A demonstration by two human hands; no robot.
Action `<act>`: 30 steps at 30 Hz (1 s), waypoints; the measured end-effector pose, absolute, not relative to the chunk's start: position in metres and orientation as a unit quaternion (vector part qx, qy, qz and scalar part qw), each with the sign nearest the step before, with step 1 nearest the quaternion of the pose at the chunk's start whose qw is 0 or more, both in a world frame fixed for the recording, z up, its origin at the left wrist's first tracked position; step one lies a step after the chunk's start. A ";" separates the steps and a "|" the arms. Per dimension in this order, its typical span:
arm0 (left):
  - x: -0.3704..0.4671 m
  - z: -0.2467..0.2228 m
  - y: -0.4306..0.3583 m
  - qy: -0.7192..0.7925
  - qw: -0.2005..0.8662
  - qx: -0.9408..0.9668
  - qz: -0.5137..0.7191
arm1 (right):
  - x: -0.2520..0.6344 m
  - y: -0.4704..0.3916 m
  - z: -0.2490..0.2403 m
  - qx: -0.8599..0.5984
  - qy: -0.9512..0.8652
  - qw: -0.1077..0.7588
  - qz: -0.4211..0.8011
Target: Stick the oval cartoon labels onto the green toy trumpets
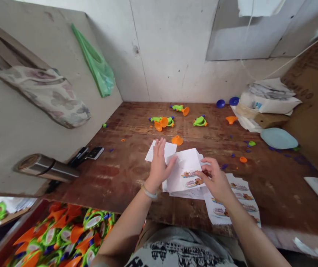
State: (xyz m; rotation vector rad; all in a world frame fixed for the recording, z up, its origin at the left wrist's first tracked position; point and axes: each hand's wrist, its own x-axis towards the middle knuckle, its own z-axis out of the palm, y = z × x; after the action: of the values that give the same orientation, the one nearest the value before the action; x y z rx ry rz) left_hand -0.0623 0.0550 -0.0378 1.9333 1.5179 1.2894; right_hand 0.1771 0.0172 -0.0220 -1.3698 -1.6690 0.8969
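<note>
Paper (pixel 184 165), white with two coloured prints (pixel 192 183) near its closest edge, lies in the head view between the person's two hands, on top of other loose sheets (pixel 185 193) on the wooden table (pixel 128 167). Its longer side seems to run away from the body, slightly tilted. The left hand (pixel 161 163) is at the left edge, fingers straight and close together, pointing away, the thumb spread out over the paper. The right hand (pixel 213 178) comes in from the right with bent fingers, thumb tip at the prints; whether it pinches the edge or only rests there cannot be told. The prints lie just left of the right thumb, so the right hand is nearer to them. The right forearm crosses above a second printed sheet (pixel 245 196); an orange cone (pixel 177 140) sits beyond the paper.
</note>
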 end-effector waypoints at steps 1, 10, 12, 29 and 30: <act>-0.061 -0.027 0.056 0.527 0.197 0.697 0.444 | 0.174 0.014 -0.019 -0.519 -0.667 0.404 0.349; -0.070 0.036 0.041 0.507 0.355 0.658 0.428 | 0.163 0.001 0.013 -0.419 -0.764 0.407 0.274; -0.073 0.045 0.033 0.502 0.347 0.667 0.428 | 0.159 -0.001 0.019 -0.402 -0.774 0.422 0.248; -0.092 0.036 0.032 0.558 0.382 0.538 0.504 | 0.152 -0.013 0.018 -0.366 -0.707 0.567 0.209; -0.092 0.035 0.032 0.554 0.392 0.531 0.507 | 0.151 -0.011 0.014 -0.377 -0.704 0.552 0.239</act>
State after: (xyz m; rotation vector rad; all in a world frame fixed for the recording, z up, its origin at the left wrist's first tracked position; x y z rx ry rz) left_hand -0.0918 0.0319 0.0354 1.3491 1.4070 1.2872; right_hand 0.1508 -0.0110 0.0139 -0.8905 -1.6654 0.5642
